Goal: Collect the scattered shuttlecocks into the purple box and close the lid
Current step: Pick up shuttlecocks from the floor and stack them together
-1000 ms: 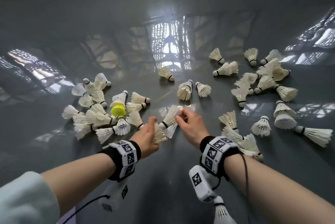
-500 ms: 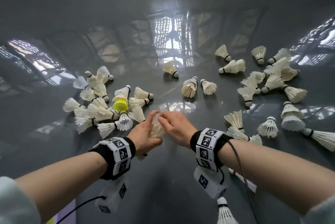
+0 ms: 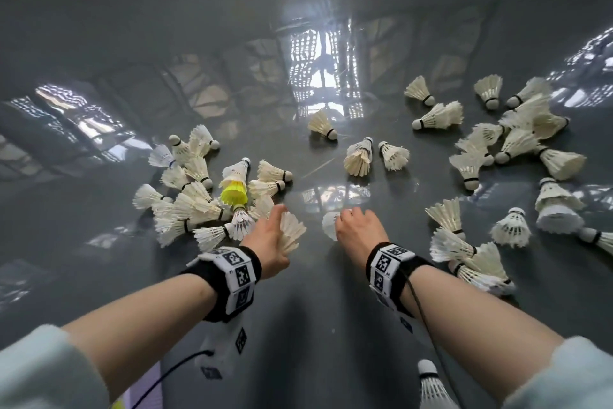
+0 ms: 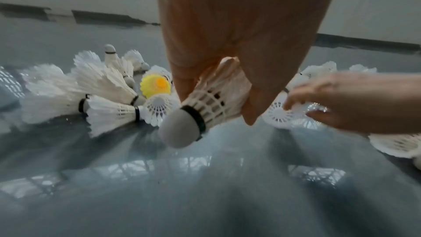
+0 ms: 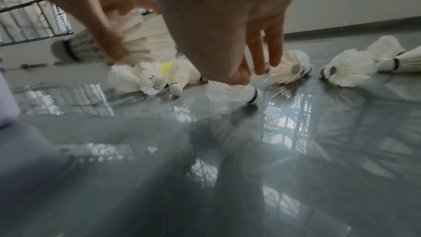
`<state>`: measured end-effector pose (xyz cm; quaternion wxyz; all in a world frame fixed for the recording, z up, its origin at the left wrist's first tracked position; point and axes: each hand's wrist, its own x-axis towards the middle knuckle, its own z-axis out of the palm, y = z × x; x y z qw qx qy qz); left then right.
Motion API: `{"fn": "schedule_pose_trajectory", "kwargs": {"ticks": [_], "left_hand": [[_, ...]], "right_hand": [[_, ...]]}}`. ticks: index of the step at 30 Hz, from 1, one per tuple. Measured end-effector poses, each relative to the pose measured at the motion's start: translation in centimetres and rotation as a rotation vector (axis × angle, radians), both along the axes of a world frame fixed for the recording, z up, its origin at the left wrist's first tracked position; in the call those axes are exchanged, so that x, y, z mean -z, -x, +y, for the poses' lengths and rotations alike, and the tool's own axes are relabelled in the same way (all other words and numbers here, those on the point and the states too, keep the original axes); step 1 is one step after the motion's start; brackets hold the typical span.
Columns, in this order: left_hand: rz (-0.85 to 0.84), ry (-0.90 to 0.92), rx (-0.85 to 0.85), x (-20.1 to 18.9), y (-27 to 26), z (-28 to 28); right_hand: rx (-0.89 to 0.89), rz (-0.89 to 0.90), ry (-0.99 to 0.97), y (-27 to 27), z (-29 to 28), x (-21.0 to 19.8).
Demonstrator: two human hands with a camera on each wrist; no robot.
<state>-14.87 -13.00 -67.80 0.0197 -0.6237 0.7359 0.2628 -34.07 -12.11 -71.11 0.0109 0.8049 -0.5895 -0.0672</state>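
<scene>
My left hand (image 3: pixel 282 226) grips a feathered white shuttlecock (image 3: pixel 293 231) round its skirt, just above the glossy grey floor. In the left wrist view its cork (image 4: pixel 180 129) points toward the camera, with thumb and fingers (image 4: pixel 250 114) curled round the feathers. A short way to the right, my right hand (image 3: pixel 345 216) pinches a second white shuttlecock (image 3: pixel 330 224). The right wrist view shows that one blurred (image 5: pixel 230 95) under the fingertips, low over the floor. A purple edge, perhaps the box (image 3: pixel 146 392), shows at the bottom left.
A heap of shuttlecocks with one yellow one (image 3: pixel 234 193) lies left of my left hand. Another spread of several shuttlecocks (image 3: pixel 517 140) fills the right side. Three more (image 3: pixel 358 156) lie ahead, and a single one (image 3: pixel 431 388) lies near my right forearm.
My hands were together on a nested pair of shuttlecocks. They have pulled apart, and each now holds one. The right hand has dropped toward the floor.
</scene>
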Motion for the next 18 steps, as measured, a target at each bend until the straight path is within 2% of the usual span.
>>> {"fn": "schedule_pose_trajectory", "kwargs": {"ticks": [2,6,8,10,13,18], "left_hand": [[0.066,-0.016,0.031,0.7,0.9,0.9],[0.101,0.038,0.084,1.3,2.3,1.7],[0.086,0.065,0.106,1.3,2.5,1.8],[0.087,0.069,0.139,1.1,2.8,2.0],[0.136,0.069,0.204,0.9,3.5,2.1],[0.242,0.053,0.253,0.5,4.9,2.4]], "right_hand": [[0.127,-0.198,0.065,1.2,-0.6,-0.3],[0.537,-0.945,-0.03,3.3,-0.4,-0.2],[0.641,-1.164,-0.104,3.6,0.1,-0.5],[0.656,-1.323,-0.214,3.4,0.9,-0.9],[0.605,-1.393,-0.327,2.8,2.0,-1.6],[0.531,-1.277,-0.388,1.9,3.5,-1.8]]}}
